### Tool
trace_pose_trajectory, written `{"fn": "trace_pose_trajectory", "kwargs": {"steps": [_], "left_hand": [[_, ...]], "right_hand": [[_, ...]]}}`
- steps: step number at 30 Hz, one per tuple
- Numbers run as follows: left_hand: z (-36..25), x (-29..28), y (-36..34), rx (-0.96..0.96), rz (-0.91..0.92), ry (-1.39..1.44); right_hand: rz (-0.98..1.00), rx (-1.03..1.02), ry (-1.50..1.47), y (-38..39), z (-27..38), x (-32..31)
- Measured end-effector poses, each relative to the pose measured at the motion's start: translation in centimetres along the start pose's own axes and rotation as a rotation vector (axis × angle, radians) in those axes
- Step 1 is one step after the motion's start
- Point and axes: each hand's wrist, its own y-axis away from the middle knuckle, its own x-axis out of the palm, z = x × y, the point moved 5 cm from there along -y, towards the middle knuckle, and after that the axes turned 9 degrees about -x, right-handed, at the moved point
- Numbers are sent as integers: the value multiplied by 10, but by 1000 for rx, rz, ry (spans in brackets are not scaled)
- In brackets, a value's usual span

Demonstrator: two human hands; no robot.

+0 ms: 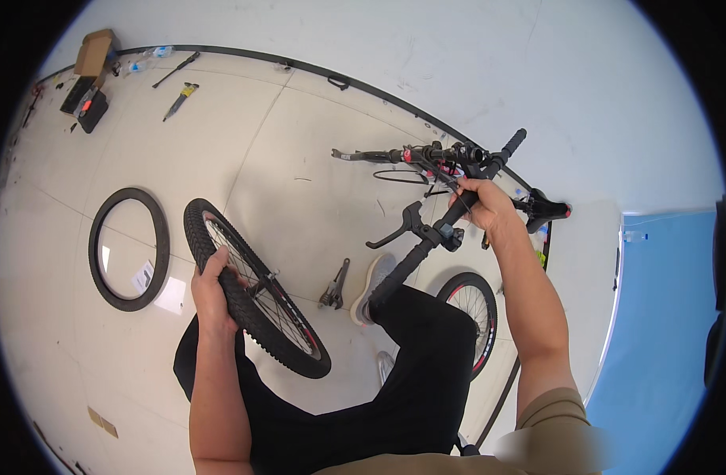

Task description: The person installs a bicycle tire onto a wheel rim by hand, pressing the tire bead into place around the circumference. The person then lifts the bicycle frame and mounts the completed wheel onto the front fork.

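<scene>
My left hand [216, 289] grips the knobby tire of a black bicycle wheel [266, 326], which leans tilted at my left leg with its spoked rim and hub showing. My right hand [482, 202] is closed around the middle of the black handlebar [404, 271] of a bicycle, near its stem and hanging cables. A brake lever [386, 237] points left from the bar. The bicycle's fork [363, 156] lies out to the left above, and its saddle [549, 210] shows to the right. Another wheel with red rim marks [485, 317] is beside my right leg.
A loose tire [101, 273] lies at left over a paper sheet. An adjustable wrench [337, 281] is near my shoe [367, 297]. A yellow-handled tool [181, 99], cardboard box [95, 51] and black case [93, 111] sit along the white wall. A blue surface [656, 293] is at right.
</scene>
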Motion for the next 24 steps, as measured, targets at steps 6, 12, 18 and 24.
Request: {"fn": "trace_pose_trajectory", "kwargs": {"steps": [6,12,18,24], "left_hand": [[-1,6,2,23,-8,-50],[-3,9,5,25,-19,-64],[-6,10,7,5,-16,-18],[-6,12,8,35,-16,-78]], "right_hand": [[-17,7,-80,-2,-6,9],[-43,-9,-82,-3,-14,12],[22,13,32,13,-2,-11],[161,100,377,37,60,-26]]}}
